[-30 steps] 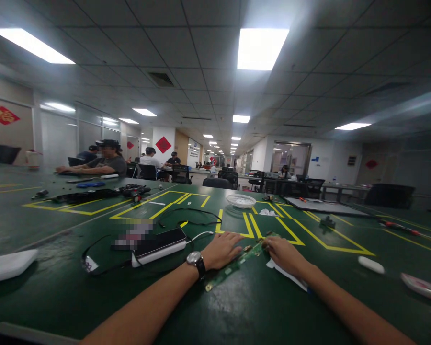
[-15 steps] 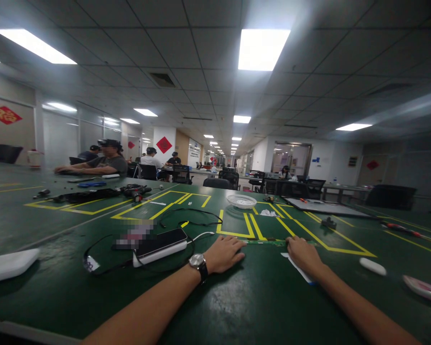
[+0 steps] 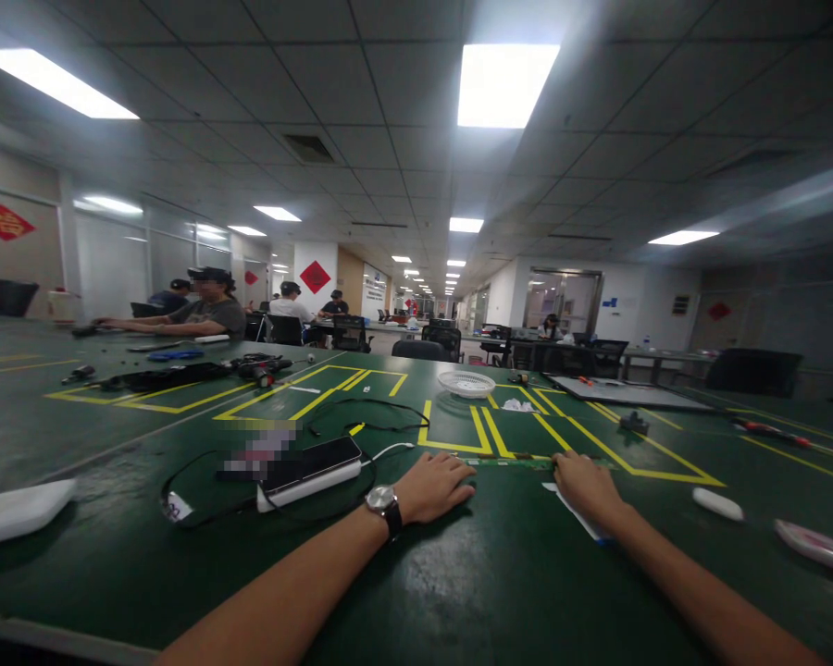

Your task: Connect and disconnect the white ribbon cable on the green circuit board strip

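A long narrow green circuit board (image 3: 514, 461) lies flat on the green table (image 3: 500, 573), crosswise between my two hands. My left hand (image 3: 434, 486), with a wristwatch (image 3: 381, 504) on its wrist, rests palm down with fingers stretched out, its fingertips at the board's left end. My right hand (image 3: 587, 486) lies flat on the table with fingers extended at the board's right end, over a white slip of paper (image 3: 575, 511).
A phone on a white power bank (image 3: 310, 472) with black cables lies left of my left hand. A white mesh basket (image 3: 466, 384), a flat panel (image 3: 625, 395), a screwdriver (image 3: 767, 430) and white objects (image 3: 716, 504) lie farther off. Several people sit at the far left.
A second ago the board was tilted, raised between both hands; it has been laid flat farther from me. Both hands now rest flat at its ends.
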The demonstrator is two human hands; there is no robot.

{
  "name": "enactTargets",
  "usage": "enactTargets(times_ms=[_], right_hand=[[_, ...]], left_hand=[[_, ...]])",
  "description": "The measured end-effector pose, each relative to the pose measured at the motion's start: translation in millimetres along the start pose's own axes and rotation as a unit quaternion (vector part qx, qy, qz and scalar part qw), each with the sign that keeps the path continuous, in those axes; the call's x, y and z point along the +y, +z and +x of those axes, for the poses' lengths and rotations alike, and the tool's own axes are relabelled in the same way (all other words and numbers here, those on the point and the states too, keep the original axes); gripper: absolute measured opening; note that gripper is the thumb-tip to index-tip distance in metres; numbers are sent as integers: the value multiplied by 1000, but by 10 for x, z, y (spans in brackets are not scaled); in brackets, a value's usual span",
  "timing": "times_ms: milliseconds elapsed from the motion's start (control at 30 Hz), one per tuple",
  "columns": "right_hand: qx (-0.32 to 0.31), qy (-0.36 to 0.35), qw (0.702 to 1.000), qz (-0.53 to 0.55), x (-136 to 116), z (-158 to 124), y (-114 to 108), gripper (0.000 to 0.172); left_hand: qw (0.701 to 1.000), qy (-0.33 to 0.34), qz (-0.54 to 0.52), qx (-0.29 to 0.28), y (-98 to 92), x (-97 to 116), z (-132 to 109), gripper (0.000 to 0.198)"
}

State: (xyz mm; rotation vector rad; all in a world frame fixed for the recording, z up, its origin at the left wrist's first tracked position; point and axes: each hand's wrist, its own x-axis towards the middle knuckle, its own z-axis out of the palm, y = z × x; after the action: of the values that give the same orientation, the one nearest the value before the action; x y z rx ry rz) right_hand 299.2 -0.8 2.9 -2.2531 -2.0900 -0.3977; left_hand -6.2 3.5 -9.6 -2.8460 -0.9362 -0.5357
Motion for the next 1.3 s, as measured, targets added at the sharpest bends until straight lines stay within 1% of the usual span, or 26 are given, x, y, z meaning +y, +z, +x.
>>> enactTargets(times_ms=[233, 467, 567, 733, 900, 967, 1067, 1167, 1300], right_hand=[[-6, -1, 1000, 25, 46, 21, 77, 41], [-15, -2, 999, 36, 94, 45, 190, 48], [-17, -18, 999, 34, 110, 38, 157, 48], [-21, -38, 997, 57, 119, 35, 35, 47], [-33, -64, 994, 78, 132, 83, 2, 51], [-26, -98, 989, 111, 110, 94, 3, 51], [-17, -178, 968, 174, 0, 62, -21, 48], [-27, -256, 941, 218, -200, -54, -99, 43], [-49, -356, 896, 262, -504, -299, -264, 40]], left_hand=[[1000, 3, 3, 1, 41, -27, 3, 38], [1000, 1, -3, -5, 18, -15, 4, 37], [1000, 3, -5, -4, 18, -20, 4, 37], [1000, 2, 1, 4, 31, -30, 6, 37], [999, -22, 11, 28, -16, -30, 21, 35], [998, -33, 8, 43, -43, -32, 26, 33], [998, -39, -4, 57, -70, -30, 28, 32], [998, -31, -15, 54, -69, -19, 24, 31], [999, 1, -28, 32, -20, -2, 18, 34]])
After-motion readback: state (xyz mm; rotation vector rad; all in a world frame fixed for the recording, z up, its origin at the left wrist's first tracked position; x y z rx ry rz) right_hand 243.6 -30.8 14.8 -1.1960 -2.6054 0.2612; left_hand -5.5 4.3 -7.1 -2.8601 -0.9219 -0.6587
